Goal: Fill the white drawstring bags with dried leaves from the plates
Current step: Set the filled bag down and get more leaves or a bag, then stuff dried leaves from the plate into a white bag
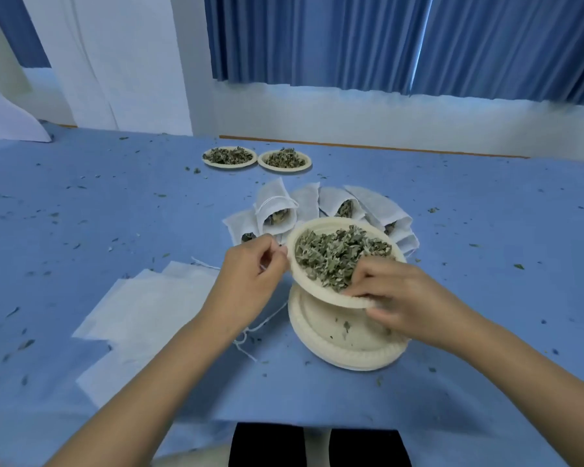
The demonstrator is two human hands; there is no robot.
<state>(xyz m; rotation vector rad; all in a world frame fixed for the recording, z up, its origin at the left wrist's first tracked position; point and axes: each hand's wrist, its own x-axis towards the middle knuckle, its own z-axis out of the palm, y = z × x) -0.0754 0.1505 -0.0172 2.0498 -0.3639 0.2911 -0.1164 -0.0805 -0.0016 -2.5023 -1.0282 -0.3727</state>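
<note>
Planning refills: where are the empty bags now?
Head view, left side: flat empty bags lie on the blue table, beside the left hand and stacked plates.

The table wears a smooth, matt blue cloth. The upper plate and the stack below it at 6 o'clock look like matt cream moulded paper with ribbed rims. The drawstring bags at 11 o'clock are thin, gauzy white cloth. The dried leaves look crinkled, brittle and dull green.

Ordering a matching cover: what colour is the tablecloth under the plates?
Plain blue tablecloth, flecked with dried leaf bits; shows best in the head view.
</note>
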